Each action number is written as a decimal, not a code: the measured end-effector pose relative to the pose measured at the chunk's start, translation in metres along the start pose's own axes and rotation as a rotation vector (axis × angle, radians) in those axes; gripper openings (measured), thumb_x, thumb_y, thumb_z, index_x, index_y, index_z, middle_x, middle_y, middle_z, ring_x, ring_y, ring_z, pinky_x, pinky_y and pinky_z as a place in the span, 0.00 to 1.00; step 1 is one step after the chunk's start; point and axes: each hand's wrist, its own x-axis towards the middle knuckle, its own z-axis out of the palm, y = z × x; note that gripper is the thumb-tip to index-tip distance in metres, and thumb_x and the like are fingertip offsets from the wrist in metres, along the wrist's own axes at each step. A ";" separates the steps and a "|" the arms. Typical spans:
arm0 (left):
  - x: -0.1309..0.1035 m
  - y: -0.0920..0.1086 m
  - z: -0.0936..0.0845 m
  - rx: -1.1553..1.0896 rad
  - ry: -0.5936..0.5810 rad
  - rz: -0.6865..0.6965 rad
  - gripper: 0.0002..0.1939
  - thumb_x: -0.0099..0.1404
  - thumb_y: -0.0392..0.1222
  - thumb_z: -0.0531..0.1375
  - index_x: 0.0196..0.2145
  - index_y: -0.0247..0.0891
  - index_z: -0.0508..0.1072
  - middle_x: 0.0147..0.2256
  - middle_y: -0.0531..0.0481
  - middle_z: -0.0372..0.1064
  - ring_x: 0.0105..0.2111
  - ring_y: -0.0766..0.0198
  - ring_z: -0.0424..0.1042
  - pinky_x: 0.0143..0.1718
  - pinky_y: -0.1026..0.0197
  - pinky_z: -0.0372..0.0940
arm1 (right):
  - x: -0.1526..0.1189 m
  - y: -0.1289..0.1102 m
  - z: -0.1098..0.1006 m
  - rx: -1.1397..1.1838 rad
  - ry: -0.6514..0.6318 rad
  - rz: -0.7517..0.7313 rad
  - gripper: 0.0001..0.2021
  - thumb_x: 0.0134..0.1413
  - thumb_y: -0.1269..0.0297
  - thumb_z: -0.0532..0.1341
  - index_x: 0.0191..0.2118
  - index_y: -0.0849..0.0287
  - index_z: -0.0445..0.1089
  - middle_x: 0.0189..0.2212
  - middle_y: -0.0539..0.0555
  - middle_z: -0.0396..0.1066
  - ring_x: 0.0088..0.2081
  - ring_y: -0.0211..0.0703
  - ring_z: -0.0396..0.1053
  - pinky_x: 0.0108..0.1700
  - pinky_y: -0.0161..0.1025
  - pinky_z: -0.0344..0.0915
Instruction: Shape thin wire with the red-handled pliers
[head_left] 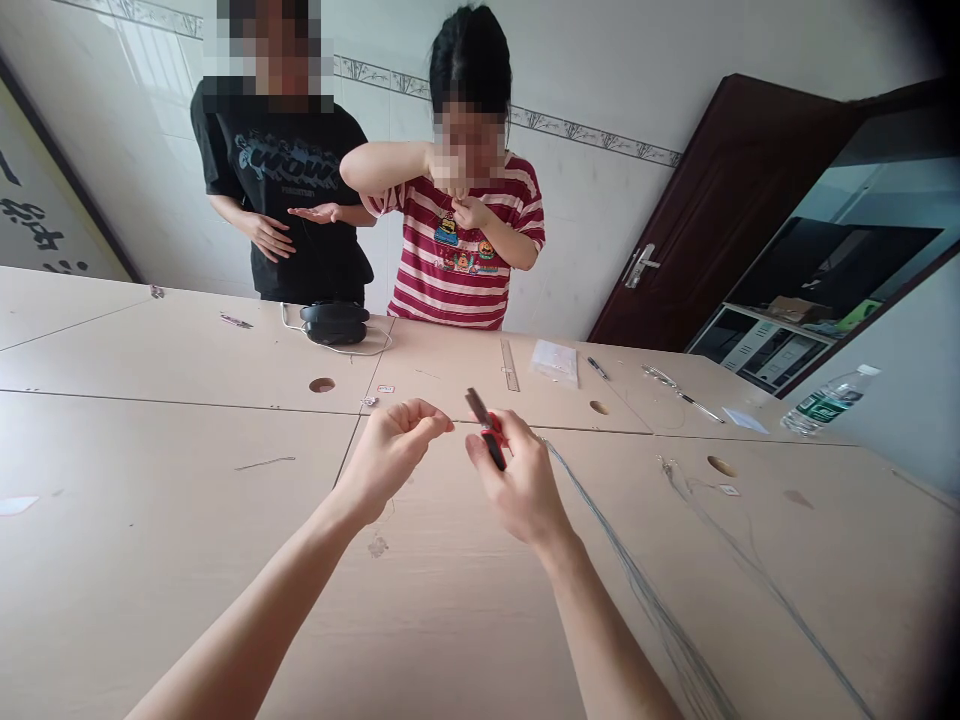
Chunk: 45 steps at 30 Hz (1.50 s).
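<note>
My left hand (394, 450) is closed in a pinch above the table (420, 620); whatever its fingertips hold is too small to make out. To its right, my right hand (517, 475) is wrapped round small pliers (489, 432) with red and dark handles, their jaws tilted up and to the left. The pliers and the left fingertips are a short gap apart. A bundle of thin grey wires (622, 555) runs from beside my right hand down to the lower right. Farther right lies a second, thinner bundle (750, 565).
Across the table stand a person in black (300, 190) and a person in a striped shirt (450, 270). Between us lie a black headset (334, 323), a ruler (510, 365), a plastic bag (555, 362) and a pen (598, 368). A water bottle (829, 402) leans at the right.
</note>
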 end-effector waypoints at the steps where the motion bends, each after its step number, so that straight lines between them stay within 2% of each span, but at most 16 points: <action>1: 0.000 0.000 0.000 0.009 -0.006 -0.007 0.09 0.62 0.45 0.57 0.28 0.38 0.71 0.16 0.62 0.42 0.19 0.71 0.40 0.21 0.64 0.39 | 0.000 0.000 -0.003 0.050 0.000 0.024 0.07 0.59 0.64 0.55 0.41 0.58 0.67 0.30 0.52 0.68 0.34 0.42 0.65 0.35 0.37 0.61; 4: -0.002 0.001 -0.001 0.017 -0.061 -0.023 0.09 0.62 0.45 0.57 0.28 0.38 0.71 0.16 0.62 0.42 0.19 0.71 0.40 0.22 0.64 0.39 | 0.002 0.000 -0.013 0.127 -0.004 0.064 0.08 0.60 0.60 0.56 0.41 0.57 0.68 0.30 0.51 0.67 0.32 0.40 0.65 0.33 0.35 0.60; 8: -0.006 0.004 0.000 -0.001 -0.144 -0.036 0.09 0.61 0.45 0.57 0.28 0.37 0.71 0.16 0.62 0.42 0.19 0.71 0.40 0.22 0.63 0.38 | 0.002 -0.001 -0.021 0.181 -0.096 0.076 0.08 0.59 0.59 0.58 0.39 0.57 0.68 0.29 0.50 0.67 0.29 0.37 0.64 0.31 0.34 0.59; 14: -0.013 0.009 -0.002 -0.024 -0.205 -0.032 0.10 0.62 0.46 0.57 0.27 0.38 0.70 0.17 0.61 0.41 0.19 0.71 0.39 0.22 0.64 0.39 | -0.001 -0.010 -0.025 0.226 -0.169 0.042 0.06 0.60 0.61 0.58 0.35 0.57 0.66 0.28 0.48 0.68 0.29 0.36 0.63 0.34 0.34 0.60; 26: -0.018 0.014 -0.001 0.035 -0.211 -0.008 0.12 0.63 0.46 0.56 0.28 0.38 0.72 0.16 0.61 0.42 0.18 0.71 0.40 0.20 0.64 0.40 | -0.002 -0.015 -0.027 0.200 -0.193 0.032 0.08 0.61 0.61 0.56 0.32 0.57 0.62 0.27 0.48 0.63 0.29 0.36 0.62 0.31 0.34 0.57; 32: -0.020 0.014 -0.001 0.096 -0.205 0.048 0.08 0.62 0.42 0.56 0.35 0.40 0.74 0.18 0.61 0.45 0.18 0.71 0.43 0.19 0.65 0.42 | -0.003 -0.014 -0.027 0.146 -0.163 0.029 0.09 0.61 0.60 0.55 0.31 0.57 0.62 0.25 0.47 0.61 0.27 0.35 0.60 0.29 0.33 0.56; 39: -0.018 0.012 -0.001 0.078 -0.235 0.120 0.05 0.62 0.40 0.57 0.35 0.39 0.72 0.19 0.61 0.46 0.19 0.71 0.43 0.19 0.66 0.42 | -0.003 -0.016 -0.027 0.140 -0.152 0.020 0.08 0.62 0.60 0.55 0.31 0.57 0.62 0.24 0.47 0.61 0.26 0.35 0.59 0.29 0.33 0.56; 45: -0.015 0.007 0.001 0.071 -0.230 0.160 0.08 0.64 0.45 0.59 0.34 0.38 0.72 0.23 0.57 0.57 0.22 0.71 0.48 0.21 0.65 0.45 | -0.003 -0.017 -0.026 0.146 -0.165 0.031 0.09 0.61 0.61 0.55 0.31 0.57 0.61 0.24 0.46 0.59 0.26 0.35 0.57 0.31 0.33 0.56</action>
